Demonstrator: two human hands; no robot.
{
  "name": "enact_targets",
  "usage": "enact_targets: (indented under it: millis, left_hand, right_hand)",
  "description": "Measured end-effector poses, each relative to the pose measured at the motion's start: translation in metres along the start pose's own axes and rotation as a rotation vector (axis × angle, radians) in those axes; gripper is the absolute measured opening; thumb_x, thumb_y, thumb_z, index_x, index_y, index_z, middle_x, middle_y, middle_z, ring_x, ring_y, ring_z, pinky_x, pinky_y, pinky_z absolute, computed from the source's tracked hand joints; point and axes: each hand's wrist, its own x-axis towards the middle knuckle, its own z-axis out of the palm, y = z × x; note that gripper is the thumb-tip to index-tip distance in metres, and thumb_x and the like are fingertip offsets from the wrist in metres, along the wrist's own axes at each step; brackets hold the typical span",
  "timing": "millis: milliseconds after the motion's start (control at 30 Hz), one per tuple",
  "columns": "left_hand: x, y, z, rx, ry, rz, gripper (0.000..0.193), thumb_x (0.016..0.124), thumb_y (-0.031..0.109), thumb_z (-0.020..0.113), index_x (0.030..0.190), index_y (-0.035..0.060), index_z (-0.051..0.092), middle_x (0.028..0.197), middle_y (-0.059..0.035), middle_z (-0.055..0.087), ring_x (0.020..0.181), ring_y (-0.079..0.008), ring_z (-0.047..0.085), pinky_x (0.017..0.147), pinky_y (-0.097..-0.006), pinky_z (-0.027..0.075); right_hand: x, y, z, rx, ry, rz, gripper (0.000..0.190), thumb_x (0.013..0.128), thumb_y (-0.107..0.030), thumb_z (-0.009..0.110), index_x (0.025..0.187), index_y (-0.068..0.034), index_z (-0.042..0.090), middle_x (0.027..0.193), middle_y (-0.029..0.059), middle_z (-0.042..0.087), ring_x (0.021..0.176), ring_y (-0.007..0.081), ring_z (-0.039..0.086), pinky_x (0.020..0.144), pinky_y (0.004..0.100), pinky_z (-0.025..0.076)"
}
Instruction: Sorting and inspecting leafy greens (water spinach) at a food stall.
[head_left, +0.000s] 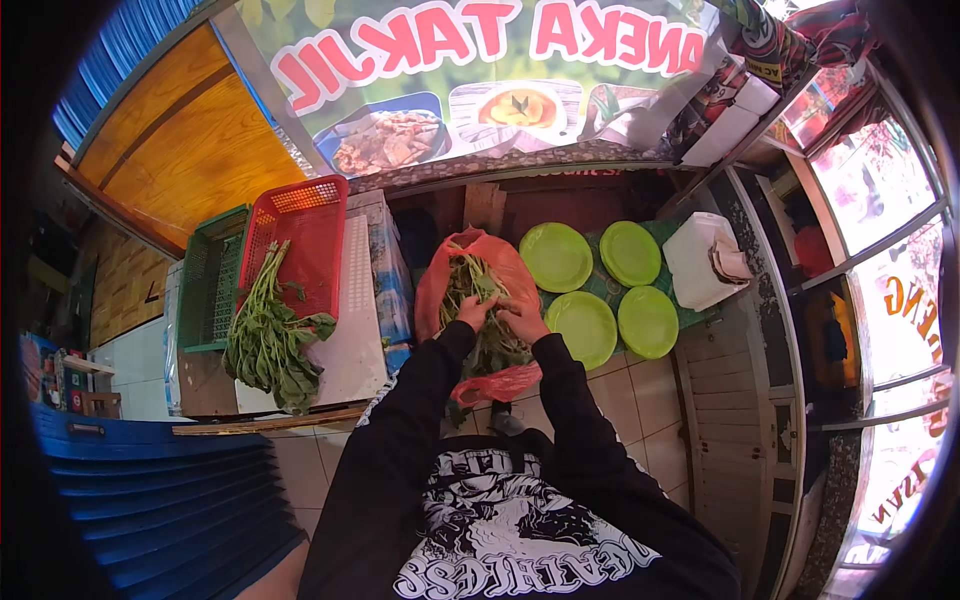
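Note:
Both hands are over an opened red plastic bag (433, 292) that holds a heap of leafy green stems (472, 271). My left hand (474, 312) pinches a thin piece of the greens at its fingertips. Close beside it, my right hand (523, 321) has its fingers on the same piece; the fingertips of the two hands nearly meet. Off to the left, a bunch of leafy greens (279, 352) lies with its stems resting on a red perforated plastic basket (304, 247) and its leaves hanging over the near side.
Left of the red basket sits a green plastic basket (214, 300). Several lime-green plates (556, 257) stand right of the bag, beside a white foam box (697, 259) with brownish folded pieces on it. A printed banner (495, 75) hangs ahead. Blue slatted plastic (165, 487) is at lower left.

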Motion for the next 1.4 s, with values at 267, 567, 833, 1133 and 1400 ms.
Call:
enact_targets:
  millis: [267,567,833,1133,1400]
  left_hand:
    - [-0.021,0.043,-0.007,-0.117,0.011,0.123,0.047,0.070,0.030,0.060,0.100,-0.0032,0.046,0.094,-0.0085,0.049,0.084,-0.0153,0.045,0.073,-0.0281,0.035]
    - [-0.015,0.029,-0.031,-0.148,-0.280,0.236,0.028,0.070,0.019,0.060,0.090,-0.0011,0.054,0.081,-0.0045,0.055,0.070,-0.0118,0.050,0.061,-0.0246,0.041]
    - [-0.050,0.008,-0.021,-0.193,-0.401,0.103,0.042,0.077,0.022,0.051,0.111,0.0025,0.037,0.100,-0.0067,0.047,0.087,-0.0176,0.047,0.076,-0.0337,0.038]
    - [-0.033,0.001,-0.040,-0.084,0.012,-0.033,0.045,0.079,0.034,0.045,0.108,0.0009,0.041,0.092,-0.0077,0.050,0.078,-0.0136,0.048,0.063,-0.0264,0.039]
    - [-0.019,-0.023,-0.047,0.064,0.129,0.141,0.027,0.081,0.023,0.045,0.090,-0.0024,0.051,0.085,-0.0079,0.052,0.072,-0.0139,0.049,0.058,-0.0284,0.039]
  right_hand:
    - [0.000,-0.026,-0.022,0.263,0.055,0.190,0.034,0.074,-0.025,0.054,0.097,0.001,0.051,0.079,0.0064,0.055,0.069,0.0125,0.052,0.059,0.0235,0.040]
    - [0.002,-0.060,-0.016,0.664,-0.154,0.486,0.035,0.077,-0.031,0.049,0.103,-0.008,0.046,0.087,0.0030,0.048,0.073,0.0120,0.047,0.055,0.0228,0.039]
    - [-0.002,-0.033,0.012,0.844,-0.033,0.498,0.035,0.074,-0.015,0.056,0.105,-0.006,0.043,0.098,0.0052,0.047,0.088,0.0141,0.045,0.070,0.0282,0.039]
    - [-0.020,-0.049,0.041,0.792,-0.003,0.332,0.034,0.073,-0.011,0.056,0.104,-0.002,0.043,0.093,0.0048,0.050,0.081,0.0134,0.048,0.069,0.0261,0.039]
    - [-0.016,-0.044,0.032,0.042,-0.097,0.229,0.025,0.075,-0.020,0.052,0.091,0.000,0.054,0.076,0.0075,0.056,0.070,0.0136,0.052,0.061,0.0255,0.041]
